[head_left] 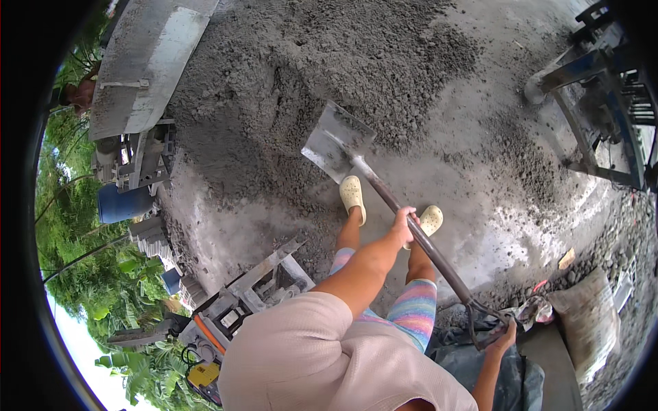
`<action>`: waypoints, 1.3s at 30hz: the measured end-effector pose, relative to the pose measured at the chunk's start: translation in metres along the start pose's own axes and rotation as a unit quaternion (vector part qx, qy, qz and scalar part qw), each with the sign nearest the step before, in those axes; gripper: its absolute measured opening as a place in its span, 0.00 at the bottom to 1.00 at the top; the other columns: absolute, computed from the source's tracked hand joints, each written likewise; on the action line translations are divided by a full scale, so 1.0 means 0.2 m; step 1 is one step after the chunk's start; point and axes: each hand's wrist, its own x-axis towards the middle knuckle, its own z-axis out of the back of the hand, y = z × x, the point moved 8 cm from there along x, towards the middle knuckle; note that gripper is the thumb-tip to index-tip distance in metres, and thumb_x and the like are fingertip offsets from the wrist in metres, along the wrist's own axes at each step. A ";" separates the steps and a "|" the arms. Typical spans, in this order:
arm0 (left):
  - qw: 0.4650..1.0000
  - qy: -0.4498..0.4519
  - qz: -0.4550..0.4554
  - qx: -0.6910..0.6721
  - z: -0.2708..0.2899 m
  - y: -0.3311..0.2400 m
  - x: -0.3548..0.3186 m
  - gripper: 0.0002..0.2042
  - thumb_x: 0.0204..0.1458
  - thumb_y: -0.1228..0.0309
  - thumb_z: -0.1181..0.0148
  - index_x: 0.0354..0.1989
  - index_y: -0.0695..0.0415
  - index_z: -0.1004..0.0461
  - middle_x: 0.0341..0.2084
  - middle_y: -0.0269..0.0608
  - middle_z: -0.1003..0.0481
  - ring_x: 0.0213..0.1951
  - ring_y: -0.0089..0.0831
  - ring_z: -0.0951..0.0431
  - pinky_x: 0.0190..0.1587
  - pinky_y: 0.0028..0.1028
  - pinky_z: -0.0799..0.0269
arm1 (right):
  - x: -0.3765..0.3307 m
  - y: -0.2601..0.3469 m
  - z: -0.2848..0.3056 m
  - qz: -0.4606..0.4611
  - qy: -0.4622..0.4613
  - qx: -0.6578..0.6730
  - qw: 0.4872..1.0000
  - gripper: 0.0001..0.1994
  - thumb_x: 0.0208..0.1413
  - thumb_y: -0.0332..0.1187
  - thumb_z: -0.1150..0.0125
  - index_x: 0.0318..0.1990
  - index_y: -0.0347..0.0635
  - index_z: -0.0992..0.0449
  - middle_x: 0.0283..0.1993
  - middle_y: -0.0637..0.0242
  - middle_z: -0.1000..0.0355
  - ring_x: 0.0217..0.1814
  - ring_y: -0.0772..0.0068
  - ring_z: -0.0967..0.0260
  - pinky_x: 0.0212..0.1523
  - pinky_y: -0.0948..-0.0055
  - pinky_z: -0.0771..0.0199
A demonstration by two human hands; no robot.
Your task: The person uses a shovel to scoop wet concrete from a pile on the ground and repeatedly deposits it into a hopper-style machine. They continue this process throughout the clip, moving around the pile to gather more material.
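Observation:
I hold a shovel (439, 260) slantwise across my front. My left hand (403, 225) is closed round the middle of its brown shaft. At the upper end, my right hand (504, 335) grips the D-shaped handle. The flat metal blade (337, 140) points away to the upper left, at the near edge of a heap of damp grey sand mix (288, 75). Only a little grey residue shows on the blade. My feet, in cream clogs, stand just below the blade.
A large metal chute or panel (154, 68) rises at the far left, with another person (82, 94) beyond it. Below are a blue drum (125, 203) and a machine frame (257, 281). On the right stand a blue metal frame (603, 109), loose gravel and a filled sack (586, 318).

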 end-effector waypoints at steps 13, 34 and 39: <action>0.975 0.082 0.072 -0.192 -0.05 -0.64 0.34 0.13 0.33 0.65 0.46 0.08 0.52 0.43 0.06 0.35 0.40 0.12 0.31 0.39 0.19 0.31 0.41 | -0.27 0.42 -1.23 0.206 0.037 -0.175 0.962 0.14 0.47 0.40 0.57 0.16 0.42 0.38 0.12 0.70 0.43 0.11 0.78 0.47 0.12 0.80 0.48; 0.995 -0.081 -0.037 0.045 0.69 -1.27 -0.22 0.08 0.32 0.70 0.50 0.12 0.52 0.44 0.09 0.32 0.43 0.12 0.28 0.41 0.20 0.29 0.41 | -0.84 -0.69 -0.91 -0.075 -0.045 -0.001 0.996 0.11 0.42 0.37 0.52 0.17 0.41 0.37 0.12 0.68 0.42 0.09 0.76 0.47 0.08 0.78 0.45; 0.984 -0.097 -0.087 0.121 0.42 -1.48 -0.47 0.07 0.31 0.71 0.48 0.12 0.51 0.42 0.10 0.30 0.41 0.14 0.27 0.40 0.20 0.29 0.41 | -0.95 -0.79 -0.97 -0.164 -0.052 0.079 0.982 0.11 0.42 0.39 0.51 0.18 0.42 0.37 0.12 0.69 0.44 0.10 0.76 0.46 0.08 0.78 0.45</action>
